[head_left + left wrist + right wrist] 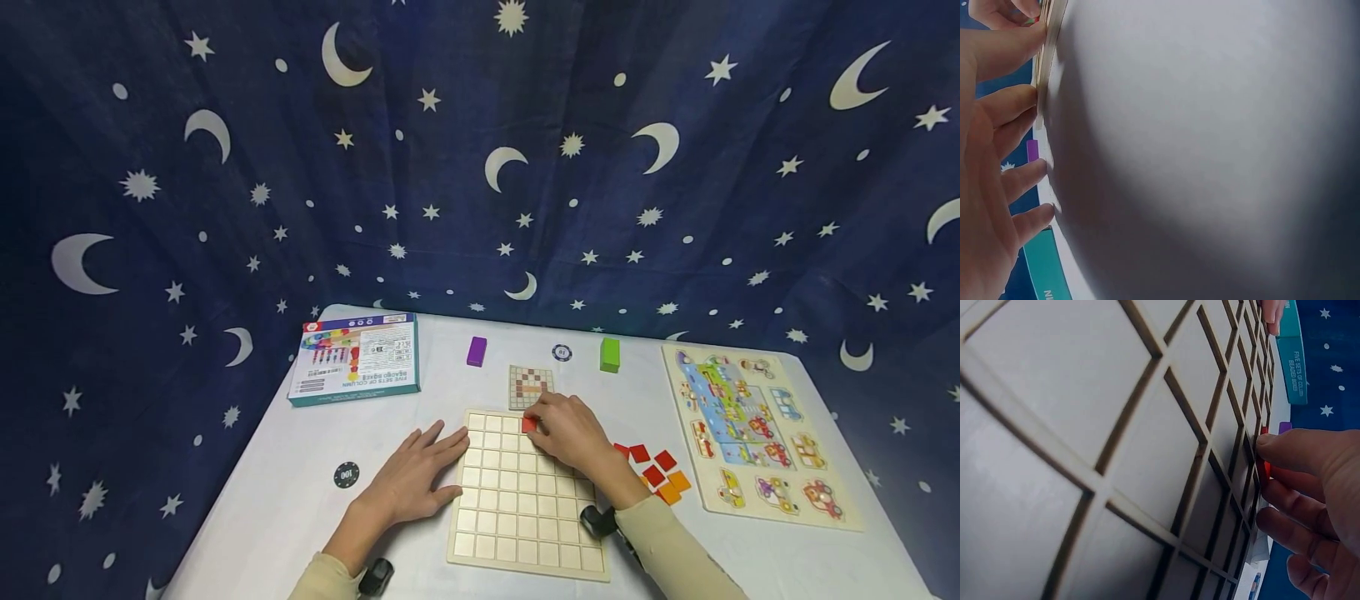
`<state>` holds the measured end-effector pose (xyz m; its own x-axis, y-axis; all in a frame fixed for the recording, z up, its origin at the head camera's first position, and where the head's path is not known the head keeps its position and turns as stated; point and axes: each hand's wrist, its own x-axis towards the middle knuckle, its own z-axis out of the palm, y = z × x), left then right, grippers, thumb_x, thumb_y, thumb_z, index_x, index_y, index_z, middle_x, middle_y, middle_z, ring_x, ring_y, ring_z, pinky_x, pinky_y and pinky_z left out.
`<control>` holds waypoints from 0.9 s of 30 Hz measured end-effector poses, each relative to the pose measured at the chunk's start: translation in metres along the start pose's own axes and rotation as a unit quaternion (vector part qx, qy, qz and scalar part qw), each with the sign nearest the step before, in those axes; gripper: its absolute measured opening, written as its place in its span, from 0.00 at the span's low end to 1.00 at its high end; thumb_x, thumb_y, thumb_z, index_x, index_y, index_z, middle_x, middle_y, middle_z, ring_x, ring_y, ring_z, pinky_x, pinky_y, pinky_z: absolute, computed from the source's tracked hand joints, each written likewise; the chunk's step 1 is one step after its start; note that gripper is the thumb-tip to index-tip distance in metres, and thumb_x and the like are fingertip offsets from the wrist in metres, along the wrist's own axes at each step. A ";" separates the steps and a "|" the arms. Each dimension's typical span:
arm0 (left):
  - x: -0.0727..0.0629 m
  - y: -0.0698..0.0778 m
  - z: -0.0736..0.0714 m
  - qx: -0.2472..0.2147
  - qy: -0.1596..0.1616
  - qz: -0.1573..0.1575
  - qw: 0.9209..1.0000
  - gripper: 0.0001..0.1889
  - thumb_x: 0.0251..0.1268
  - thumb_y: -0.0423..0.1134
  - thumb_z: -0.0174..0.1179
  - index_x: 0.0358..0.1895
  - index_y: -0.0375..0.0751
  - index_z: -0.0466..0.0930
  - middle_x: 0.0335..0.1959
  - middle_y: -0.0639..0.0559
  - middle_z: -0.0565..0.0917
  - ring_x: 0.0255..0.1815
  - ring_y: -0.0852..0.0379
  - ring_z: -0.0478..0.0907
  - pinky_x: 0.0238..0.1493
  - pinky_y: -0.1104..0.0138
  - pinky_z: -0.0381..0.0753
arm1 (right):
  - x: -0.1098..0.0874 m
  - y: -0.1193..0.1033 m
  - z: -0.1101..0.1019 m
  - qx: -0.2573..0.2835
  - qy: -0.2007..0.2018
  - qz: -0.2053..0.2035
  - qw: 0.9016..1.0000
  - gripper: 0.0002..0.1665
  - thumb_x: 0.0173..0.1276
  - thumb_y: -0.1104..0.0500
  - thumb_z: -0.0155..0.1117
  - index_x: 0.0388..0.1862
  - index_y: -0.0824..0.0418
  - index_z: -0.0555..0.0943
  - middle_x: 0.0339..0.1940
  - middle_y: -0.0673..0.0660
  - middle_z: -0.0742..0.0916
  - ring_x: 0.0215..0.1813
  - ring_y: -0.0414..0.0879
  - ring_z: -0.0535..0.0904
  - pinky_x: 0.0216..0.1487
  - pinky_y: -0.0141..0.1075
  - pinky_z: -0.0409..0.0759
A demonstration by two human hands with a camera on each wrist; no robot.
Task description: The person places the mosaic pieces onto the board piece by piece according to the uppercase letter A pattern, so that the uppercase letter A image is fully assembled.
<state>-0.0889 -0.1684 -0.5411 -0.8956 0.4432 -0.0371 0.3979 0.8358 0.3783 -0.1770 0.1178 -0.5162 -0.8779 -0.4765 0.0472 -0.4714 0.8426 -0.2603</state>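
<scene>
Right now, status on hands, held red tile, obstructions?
Right hand pinches red tile at grid board's far row. Left hand spread at board's left edge. No obstruction visible.

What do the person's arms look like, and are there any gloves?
The left sleeve and right sleeve are light beige. One black gadget is worn on the left, a second black gadget on the right. The left grip and right grip wear no gloves.
</scene>
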 end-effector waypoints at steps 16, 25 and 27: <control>0.001 0.001 0.000 0.001 0.000 0.004 1.000 0.39 0.69 0.55 0.67 0.81 0.49 0.70 0.84 0.56 0.70 0.87 0.38 0.62 0.84 0.38 0.64 | -0.002 0.001 0.003 0.002 0.004 0.000 1.000 0.16 0.66 0.52 0.80 0.50 0.54 0.93 0.48 0.51 0.91 0.49 0.45 0.83 0.54 0.45 0.83; 0.001 0.001 0.001 -0.004 -0.004 -0.002 1.000 0.39 0.68 0.55 0.67 0.81 0.50 0.69 0.84 0.57 0.69 0.87 0.38 0.61 0.85 0.38 0.62 | -0.007 0.006 0.000 -0.006 0.013 -0.006 1.000 0.16 0.67 0.52 0.78 0.52 0.53 0.92 0.52 0.53 0.91 0.55 0.50 0.86 0.58 0.49 0.84; 0.001 0.000 0.001 0.002 -0.001 -0.002 1.000 0.40 0.68 0.55 0.67 0.81 0.51 0.69 0.84 0.57 0.69 0.87 0.38 0.61 0.85 0.38 0.62 | -0.010 0.010 -0.002 -0.010 0.020 -0.007 1.000 0.16 0.67 0.52 0.78 0.52 0.53 0.92 0.51 0.52 0.91 0.55 0.50 0.87 0.57 0.49 0.84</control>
<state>-0.0900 -0.1676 -0.5418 -0.8968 0.4404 -0.0412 0.3948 0.8390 0.3745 -0.1728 0.1318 -0.5175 -0.8740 -0.4775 0.0897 -0.4842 0.8412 -0.2405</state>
